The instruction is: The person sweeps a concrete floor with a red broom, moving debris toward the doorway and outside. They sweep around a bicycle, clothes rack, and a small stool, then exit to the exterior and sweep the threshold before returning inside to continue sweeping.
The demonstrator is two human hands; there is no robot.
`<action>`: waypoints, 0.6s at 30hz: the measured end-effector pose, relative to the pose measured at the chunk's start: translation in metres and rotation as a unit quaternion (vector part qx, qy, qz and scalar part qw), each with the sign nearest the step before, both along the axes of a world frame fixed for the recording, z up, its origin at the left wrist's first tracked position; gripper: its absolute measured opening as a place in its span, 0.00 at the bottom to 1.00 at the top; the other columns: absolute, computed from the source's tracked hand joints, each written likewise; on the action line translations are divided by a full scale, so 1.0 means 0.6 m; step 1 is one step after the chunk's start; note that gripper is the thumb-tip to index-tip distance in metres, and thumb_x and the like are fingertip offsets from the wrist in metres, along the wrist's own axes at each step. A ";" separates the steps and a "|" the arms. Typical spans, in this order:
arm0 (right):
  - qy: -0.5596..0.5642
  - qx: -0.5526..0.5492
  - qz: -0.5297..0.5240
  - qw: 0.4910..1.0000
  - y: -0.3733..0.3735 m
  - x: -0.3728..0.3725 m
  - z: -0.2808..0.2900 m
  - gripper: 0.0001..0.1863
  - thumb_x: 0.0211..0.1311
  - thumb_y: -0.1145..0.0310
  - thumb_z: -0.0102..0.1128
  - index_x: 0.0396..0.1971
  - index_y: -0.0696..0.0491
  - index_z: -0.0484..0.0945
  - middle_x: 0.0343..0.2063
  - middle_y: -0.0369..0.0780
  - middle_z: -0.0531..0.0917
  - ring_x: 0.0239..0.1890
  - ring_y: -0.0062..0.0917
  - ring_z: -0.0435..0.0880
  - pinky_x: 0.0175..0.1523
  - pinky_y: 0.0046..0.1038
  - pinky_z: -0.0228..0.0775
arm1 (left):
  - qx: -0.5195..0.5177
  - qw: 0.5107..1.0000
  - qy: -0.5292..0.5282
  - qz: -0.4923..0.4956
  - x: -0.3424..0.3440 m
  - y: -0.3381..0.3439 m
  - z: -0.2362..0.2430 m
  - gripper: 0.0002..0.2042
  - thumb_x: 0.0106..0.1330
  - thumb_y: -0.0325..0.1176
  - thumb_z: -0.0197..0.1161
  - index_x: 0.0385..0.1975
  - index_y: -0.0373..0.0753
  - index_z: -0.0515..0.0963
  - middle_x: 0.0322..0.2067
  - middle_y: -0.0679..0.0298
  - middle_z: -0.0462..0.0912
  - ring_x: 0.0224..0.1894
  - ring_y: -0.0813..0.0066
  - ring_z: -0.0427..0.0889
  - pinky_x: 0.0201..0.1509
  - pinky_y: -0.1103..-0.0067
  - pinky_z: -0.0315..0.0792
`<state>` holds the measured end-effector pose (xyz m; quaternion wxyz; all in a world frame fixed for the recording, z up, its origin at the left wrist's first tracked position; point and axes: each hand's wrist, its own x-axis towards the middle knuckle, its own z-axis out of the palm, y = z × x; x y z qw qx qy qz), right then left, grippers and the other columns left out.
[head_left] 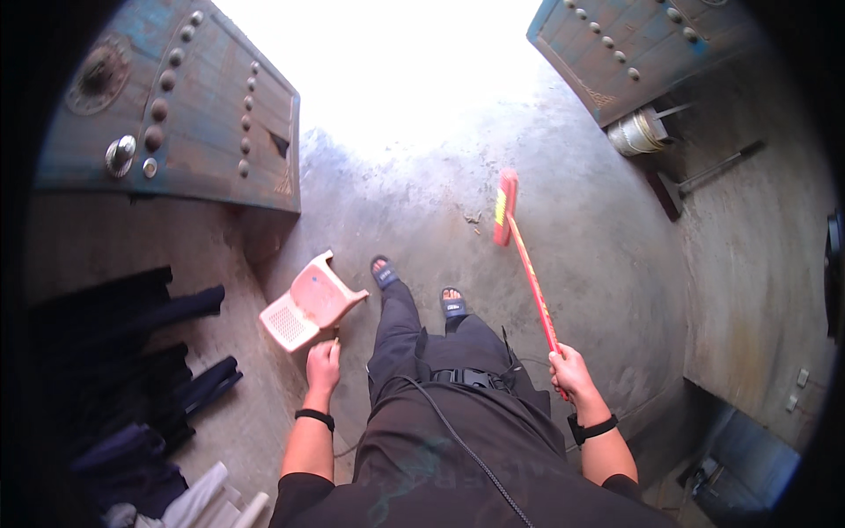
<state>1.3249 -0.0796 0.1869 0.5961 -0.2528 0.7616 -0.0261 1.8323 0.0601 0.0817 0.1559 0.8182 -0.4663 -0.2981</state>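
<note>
My right hand (568,374) is closed around the red handle of a broom (532,282), whose red and yellow bristled head (504,207) rests on the concrete floor to my front right. A few dry scraps (473,220) lie just left of the head. My left hand (324,365) hangs closed at my left side, near a pink plastic chair (308,308); a small pale thing at its fingertips is too small to make out. My sandalled feet stand between the chair and the broom.
Studded metal doors (202,123) (607,53) stand open on both sides of a bright opening. A bucket (634,132) and squeegee (669,194) are by the right wall (739,290). Dark clothes (132,326) hang along the left. A metal basin or recess (731,458) is at the lower right.
</note>
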 end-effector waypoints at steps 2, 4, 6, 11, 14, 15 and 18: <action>0.029 0.028 -0.045 0.998 -0.012 0.014 -0.007 0.12 0.71 0.68 0.47 0.48 0.57 0.74 0.18 0.33 0.72 0.12 0.16 0.67 0.16 0.24 0.61 | 0.076 0.995 0.016 0.061 0.046 0.041 -0.043 0.14 0.65 0.39 0.58 0.32 0.32 0.82 0.29 0.48 0.82 0.34 0.51 0.82 0.41 0.63 0.74; 0.024 0.050 -0.112 0.992 -0.034 0.039 -0.030 0.08 0.70 0.69 0.47 0.40 0.57 0.72 0.17 0.34 0.72 0.12 0.17 0.67 0.15 0.23 0.61 | 0.132 0.982 0.041 0.129 0.086 0.049 -0.071 0.14 0.64 0.39 0.59 0.33 0.32 0.82 0.27 0.50 0.82 0.32 0.59 0.83 0.41 0.69 0.75; 0.000 0.083 -0.189 0.978 -0.051 0.087 -0.062 0.07 0.70 0.69 0.47 0.34 0.57 0.70 0.16 0.34 0.71 0.11 0.17 0.66 0.15 0.23 0.61 | 0.130 0.978 0.074 0.148 0.122 0.031 -0.085 0.14 0.64 0.38 0.59 0.33 0.31 0.82 0.27 0.49 0.83 0.32 0.61 0.84 0.41 0.69 0.75; -0.124 0.157 -0.390 0.899 -0.190 0.240 -0.128 0.14 0.71 0.68 0.45 0.22 0.52 0.63 0.12 0.31 0.65 0.10 0.17 0.60 0.15 0.20 0.58 | 0.134 0.975 0.114 0.138 0.224 -0.084 -0.094 0.13 0.64 0.37 0.58 0.32 0.31 0.82 0.26 0.51 0.83 0.31 0.65 0.83 0.40 0.70 0.74; -0.132 0.147 -0.282 0.939 -0.275 0.357 -0.142 0.12 0.72 0.69 0.44 0.25 0.53 0.63 0.12 0.32 0.65 0.10 0.19 0.58 0.17 0.21 0.57 | 0.097 0.981 0.118 0.118 0.290 -0.151 -0.090 0.13 0.65 0.36 0.58 0.30 0.30 0.82 0.24 0.53 0.83 0.29 0.68 0.81 0.38 0.70 0.73; -0.133 0.135 -0.249 0.950 -0.303 0.397 -0.143 0.12 0.72 0.69 0.43 0.25 0.53 0.63 0.12 0.33 0.65 0.10 0.19 0.57 0.18 0.22 0.57 | 0.097 0.981 0.124 0.117 0.311 -0.177 -0.088 0.13 0.65 0.35 0.57 0.30 0.30 0.82 0.24 0.53 0.83 0.29 0.68 0.80 0.38 0.71 0.73; -0.127 0.125 -0.234 0.956 -0.386 0.475 -0.130 0.13 0.72 0.68 0.44 0.25 0.53 0.62 0.12 0.33 0.65 0.10 0.19 0.57 0.18 0.22 0.57 | 0.140 0.960 0.181 0.160 0.359 -0.245 -0.080 0.13 0.67 0.34 0.57 0.32 0.29 0.82 0.24 0.59 0.83 0.28 0.76 0.78 0.35 0.75 0.72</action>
